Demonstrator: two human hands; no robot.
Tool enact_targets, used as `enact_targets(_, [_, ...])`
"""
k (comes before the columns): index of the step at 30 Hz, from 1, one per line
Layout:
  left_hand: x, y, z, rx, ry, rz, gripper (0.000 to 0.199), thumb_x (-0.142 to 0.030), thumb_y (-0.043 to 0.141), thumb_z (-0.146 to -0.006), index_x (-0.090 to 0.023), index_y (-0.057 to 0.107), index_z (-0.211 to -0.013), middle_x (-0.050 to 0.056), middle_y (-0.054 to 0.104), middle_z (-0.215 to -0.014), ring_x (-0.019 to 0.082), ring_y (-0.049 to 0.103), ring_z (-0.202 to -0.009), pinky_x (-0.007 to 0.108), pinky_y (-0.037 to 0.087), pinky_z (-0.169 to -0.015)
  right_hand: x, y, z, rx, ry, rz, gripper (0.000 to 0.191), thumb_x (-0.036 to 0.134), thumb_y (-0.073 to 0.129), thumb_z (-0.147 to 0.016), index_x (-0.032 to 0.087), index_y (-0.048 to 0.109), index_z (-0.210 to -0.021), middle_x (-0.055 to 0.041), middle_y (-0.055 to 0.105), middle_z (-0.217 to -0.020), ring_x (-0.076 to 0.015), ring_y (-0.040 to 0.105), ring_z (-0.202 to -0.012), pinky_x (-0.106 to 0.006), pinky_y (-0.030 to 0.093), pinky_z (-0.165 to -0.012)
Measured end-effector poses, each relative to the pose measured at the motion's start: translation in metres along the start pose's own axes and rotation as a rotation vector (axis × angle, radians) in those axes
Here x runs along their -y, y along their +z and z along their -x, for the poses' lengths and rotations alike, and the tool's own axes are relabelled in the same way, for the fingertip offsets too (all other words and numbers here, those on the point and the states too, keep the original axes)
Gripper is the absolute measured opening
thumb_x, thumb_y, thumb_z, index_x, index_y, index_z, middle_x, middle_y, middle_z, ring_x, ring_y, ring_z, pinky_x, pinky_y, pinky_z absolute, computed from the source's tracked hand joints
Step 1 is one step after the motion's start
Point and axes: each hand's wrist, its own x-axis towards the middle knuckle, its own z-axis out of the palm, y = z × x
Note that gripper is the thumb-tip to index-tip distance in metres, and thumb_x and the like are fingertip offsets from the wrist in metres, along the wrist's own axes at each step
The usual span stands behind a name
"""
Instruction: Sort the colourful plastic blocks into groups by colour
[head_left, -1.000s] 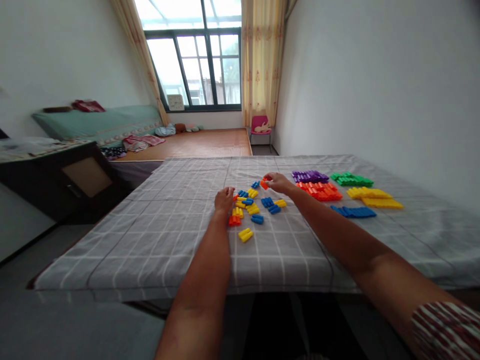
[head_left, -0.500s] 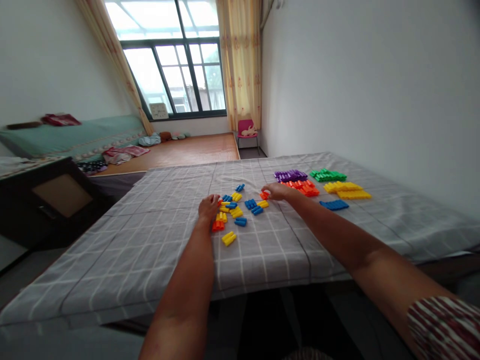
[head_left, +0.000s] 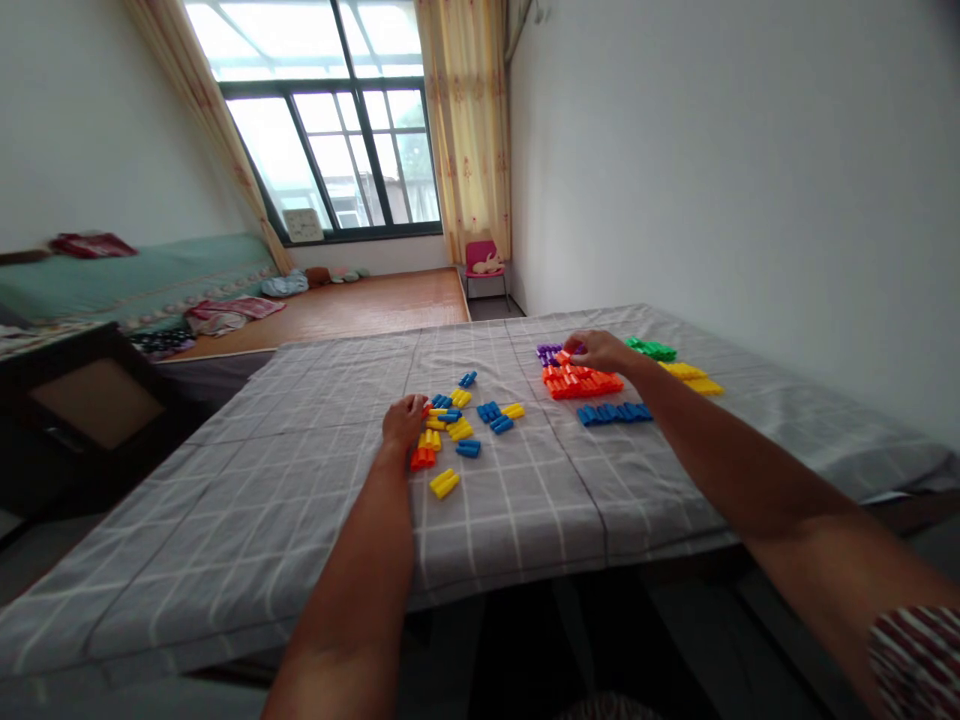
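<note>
My right hand (head_left: 596, 350) pinches a small orange plastic block (head_left: 564, 357) just above the orange block pile (head_left: 581, 382). Behind that pile is a row of purple blocks (head_left: 550, 353), partly hidden by the hand. My left hand (head_left: 405, 420) rests at the left side of a loose mix of ribbed blocks, its fingers closed on another orange block (head_left: 426, 410), mostly covered. Around it lie yellow blocks (head_left: 460, 429), blue blocks (head_left: 489, 411) and an orange piece (head_left: 423, 458). A single yellow block (head_left: 445, 484) sits nearer the table's front.
Sorted blue blocks (head_left: 615, 413), yellow blocks (head_left: 690, 376) and green blocks (head_left: 651, 348) lie around my right forearm. A grey checked cloth (head_left: 300, 480) covers the table. A white wall (head_left: 712, 180) borders the right side; a dark cabinet (head_left: 97, 400) stands left.
My right hand has carried the orange block from the mixed blocks rightward and away from me, over to the orange pile. My left hand stays beside the mixed blocks; the view has shifted slightly.
</note>
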Motion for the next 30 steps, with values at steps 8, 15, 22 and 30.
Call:
enact_targets(8, [0.0, 0.0, -0.002, 0.004, 0.0, -0.028, 0.042, -0.038, 0.037, -0.092, -0.021, 0.073, -0.104, 0.006, 0.074, -0.101, 0.017, 0.065, -0.091, 0.023, 0.042, -0.068, -0.043, 0.011, 0.032, 0.006, 0.066, 0.033, 0.024, 0.023, 0.061, -0.073, 0.018, 0.067, -0.096, -0.0039, 0.071, -0.093, -0.0155, 0.064, -0.079, -0.023, 0.047, -0.068])
enact_targets(15, [0.005, 0.004, -0.002, -0.029, 0.011, 0.042, 0.041, -0.036, 0.038, -0.091, -0.02, 0.074, -0.101, 0.007, 0.074, -0.101, 0.019, 0.065, -0.09, 0.025, 0.044, -0.07, -0.036, 0.025, 0.035, -0.002, -0.029, 0.189, 0.026, 0.017, 0.06, -0.074, 0.018, 0.068, -0.099, -0.0065, 0.07, -0.101, -0.0184, 0.063, -0.093, -0.026, 0.047, -0.081])
enact_targets(22, [0.018, 0.016, -0.014, -0.128, 0.018, 0.297, 0.04, -0.036, 0.04, -0.088, -0.016, 0.073, -0.098, 0.008, 0.074, -0.091, 0.018, 0.067, -0.085, 0.025, 0.047, -0.068, -0.009, 0.032, 0.025, -0.077, -0.087, 0.098, 0.025, 0.02, 0.061, -0.078, 0.019, 0.069, -0.101, -0.0063, 0.071, -0.1, -0.0188, 0.064, -0.091, -0.029, 0.048, -0.082])
enact_targets(30, [0.019, 0.014, -0.012, -0.251, -0.028, 0.511, 0.043, -0.041, 0.04, -0.088, -0.014, 0.071, -0.099, 0.01, 0.073, -0.096, 0.018, 0.068, -0.083, 0.027, 0.05, -0.068, 0.135, 0.096, 0.01, 0.107, -0.374, -0.119, 0.023, 0.02, 0.06, -0.084, 0.021, 0.068, -0.106, -0.0061, 0.07, -0.103, -0.0174, 0.065, -0.089, -0.028, 0.048, -0.081])
